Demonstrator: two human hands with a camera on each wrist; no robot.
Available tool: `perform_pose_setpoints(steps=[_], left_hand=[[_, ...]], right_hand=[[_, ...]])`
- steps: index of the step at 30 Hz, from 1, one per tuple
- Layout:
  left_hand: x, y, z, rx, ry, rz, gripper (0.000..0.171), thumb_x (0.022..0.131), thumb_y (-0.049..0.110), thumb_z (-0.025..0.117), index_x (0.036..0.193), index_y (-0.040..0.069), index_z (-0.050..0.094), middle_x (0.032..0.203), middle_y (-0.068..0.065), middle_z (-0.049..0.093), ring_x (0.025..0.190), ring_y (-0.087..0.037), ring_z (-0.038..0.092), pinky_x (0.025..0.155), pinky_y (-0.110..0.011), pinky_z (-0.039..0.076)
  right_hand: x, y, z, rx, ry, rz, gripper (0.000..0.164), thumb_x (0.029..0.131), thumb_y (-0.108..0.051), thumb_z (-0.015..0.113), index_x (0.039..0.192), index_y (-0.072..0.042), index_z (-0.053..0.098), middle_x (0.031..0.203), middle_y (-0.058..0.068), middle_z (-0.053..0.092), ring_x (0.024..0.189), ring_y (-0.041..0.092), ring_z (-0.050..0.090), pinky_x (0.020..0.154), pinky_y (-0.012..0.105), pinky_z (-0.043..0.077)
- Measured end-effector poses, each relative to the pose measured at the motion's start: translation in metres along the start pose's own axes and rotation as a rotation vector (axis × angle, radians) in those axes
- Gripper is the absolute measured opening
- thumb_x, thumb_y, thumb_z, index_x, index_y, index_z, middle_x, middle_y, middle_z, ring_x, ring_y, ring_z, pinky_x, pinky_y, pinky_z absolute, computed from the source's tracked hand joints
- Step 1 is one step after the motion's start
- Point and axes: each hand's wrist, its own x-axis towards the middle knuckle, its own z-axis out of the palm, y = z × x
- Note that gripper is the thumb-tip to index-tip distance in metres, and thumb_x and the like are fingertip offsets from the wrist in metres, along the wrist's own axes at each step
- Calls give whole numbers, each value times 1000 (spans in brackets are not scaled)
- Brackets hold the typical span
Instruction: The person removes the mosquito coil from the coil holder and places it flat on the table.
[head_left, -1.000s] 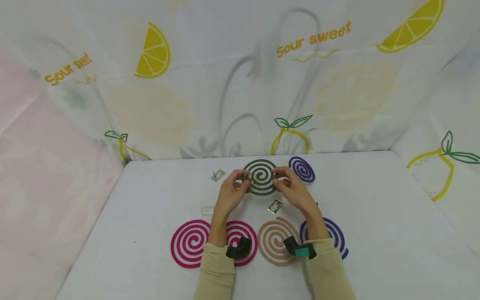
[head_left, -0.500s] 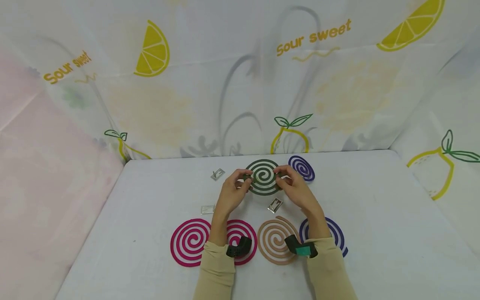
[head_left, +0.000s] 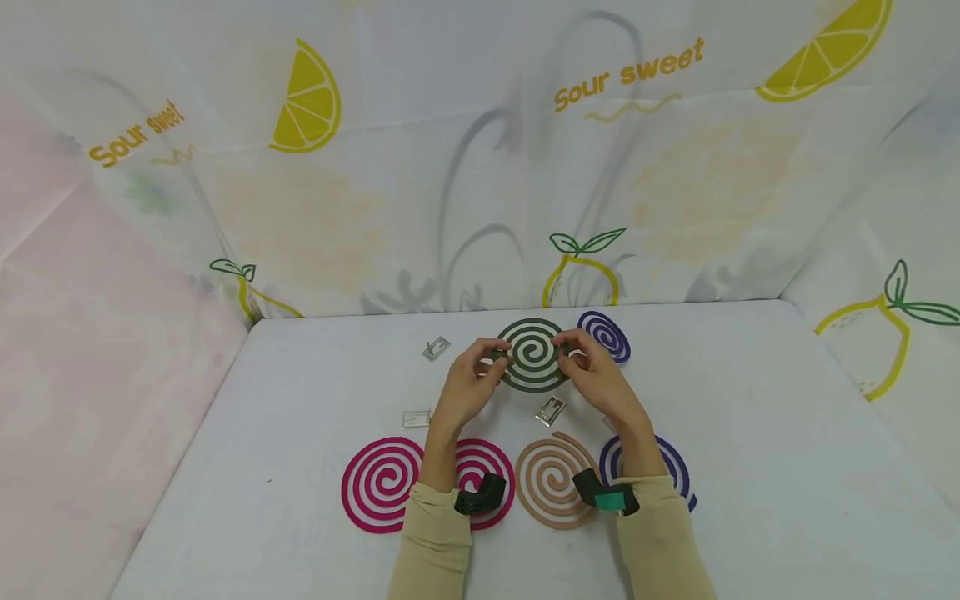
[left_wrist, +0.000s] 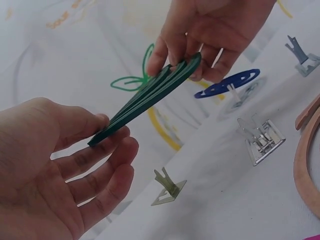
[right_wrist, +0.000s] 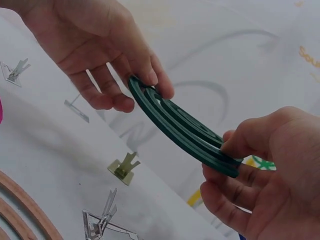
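Both hands hold a dark green mosquito coil point(head_left: 532, 350) up above the back of the table, by its opposite sides. My left hand point(head_left: 472, 382) pinches the left rim between thumb and fingers; my right hand point(head_left: 597, 379) does the same on the right. Seen from the left wrist, the coil point(left_wrist: 150, 102) is nearly edge-on and tilted. Below it an olive metal coil stand point(left_wrist: 169, 187) shows its upright prong. Nearer the person lies a silver coil stand point(head_left: 551, 410). At the back right, a blue-violet coil point(left_wrist: 227, 87) sits raised on a stand.
Two pink coils point(head_left: 388, 478), a tan coil point(head_left: 555, 477) and a blue-violet coil point(head_left: 672, 468) lie in a front row, partly under the forearms. Metal stands lie at the back left point(head_left: 436, 348) and left of the left wrist point(head_left: 416, 419). A printed cloth wall point(head_left: 420, 208) rises behind the table.
Both hands have shifted slightly to the right together with the green mosquito coil, keeping their pinch on it. The things on the table stay where they were.
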Motion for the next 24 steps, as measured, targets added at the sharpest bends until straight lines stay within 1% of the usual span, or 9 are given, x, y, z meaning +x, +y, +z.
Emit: perform_pose_setpoints(steps=[6, 10, 14, 17, 20, 22, 24], left_hand=[[0, 1, 2, -4, -16, 17, 30, 94, 1, 52, 123, -1, 53, 107, -24, 65, 85, -37, 66, 69, -21, 48], [0, 4, 3, 1, -13, 7, 38, 94, 2, 52, 131, 2, 47, 107, -25, 65, 86, -39, 66, 69, -25, 50], [0, 4, 5, -7, -6, -11, 41, 94, 4, 52, 134, 4, 45, 107, -24, 65, 86, -36, 66, 70, -24, 51], [1, 3, 6, -13, -2, -18, 42, 94, 4, 52, 136, 5, 44, 107, -22, 66, 84, -34, 66, 71, -24, 52], [2, 0, 7, -27, -6, -21, 43, 94, 3, 51, 136, 4, 43, 107, -23, 65, 82, -31, 66, 74, -32, 54], [4, -5, 8, -42, -8, -19, 42, 95, 3, 51, 136, 3, 44, 107, -23, 65, 79, -27, 65, 74, -38, 54], [7, -13, 8, -54, -6, -24, 41, 95, 5, 51, 135, 4, 46, 107, -21, 66, 78, -25, 65, 73, -38, 54]], right_hand=[[-2, -2, -3, -2, 18, -11, 25, 94, -2, 50, 118, -3, 52, 105, 15, 52, 71, 8, 55, 73, 30, 50], [-4, -4, -6, 8, 27, -20, 26, 93, -1, 49, 119, -1, 52, 105, 15, 52, 70, 6, 54, 72, 28, 50], [-5, -5, -9, 1, 37, -21, 25, 93, -1, 50, 118, -1, 53, 106, 16, 51, 67, 6, 52, 68, 25, 48], [-6, -6, -12, -11, 39, -27, 25, 93, -2, 50, 118, -1, 53, 106, 16, 51, 64, 6, 48, 62, 22, 43], [-7, -7, -14, -20, 44, -29, 26, 93, -2, 50, 119, -3, 52, 105, 16, 52, 62, 6, 46, 59, 20, 40], [-8, -7, -14, -8, 50, -39, 30, 92, -1, 50, 122, -3, 50, 103, 17, 52, 64, 5, 49, 61, 20, 42], [-8, -8, -13, 18, 56, -43, 34, 92, 1, 51, 126, -3, 46, 101, 17, 53, 66, 4, 51, 63, 21, 44]])
